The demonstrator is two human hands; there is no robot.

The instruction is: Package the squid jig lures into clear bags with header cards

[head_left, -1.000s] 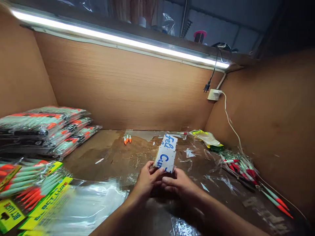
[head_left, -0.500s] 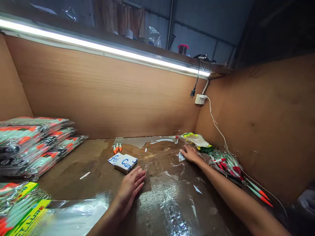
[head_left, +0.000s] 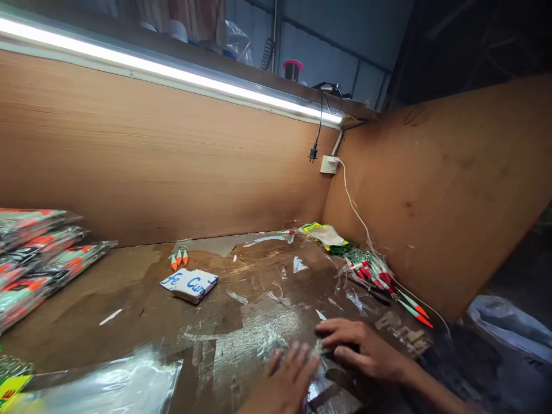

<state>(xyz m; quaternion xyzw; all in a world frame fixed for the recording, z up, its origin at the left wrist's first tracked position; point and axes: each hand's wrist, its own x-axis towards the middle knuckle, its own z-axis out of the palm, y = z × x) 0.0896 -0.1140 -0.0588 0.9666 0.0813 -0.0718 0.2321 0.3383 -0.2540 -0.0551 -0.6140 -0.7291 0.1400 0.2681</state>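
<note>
My left hand (head_left: 287, 376) is low in the middle of the view, smeared by motion, its fingers stretched out over the brown tabletop. To its right, my right hand (head_left: 362, 351) rests on the table with fingers bent and the thumb apart from them. Between the two hands lies crumpled clear plastic (head_left: 317, 382), partly hidden by them. Right by the fingertips of the right hand is a small white scrap (head_left: 320, 315). A folded cardboard piece with blue writing (head_left: 190, 284) sits farther left, apart from both hands.
Bagged orange-tipped lures (head_left: 38, 259) are stacked at left; clear bags (head_left: 125, 382) lie in front. Three small lures (head_left: 180, 259) stand behind the cardboard. Loose red and white lures (head_left: 375, 273) and a yellow-edged packet (head_left: 325, 234) lie at right, near a white cord (head_left: 356, 207).
My right hand has drawn back toward me from the far right of the table. My left hand has moved right, beside it. The view has turned to the right.
</note>
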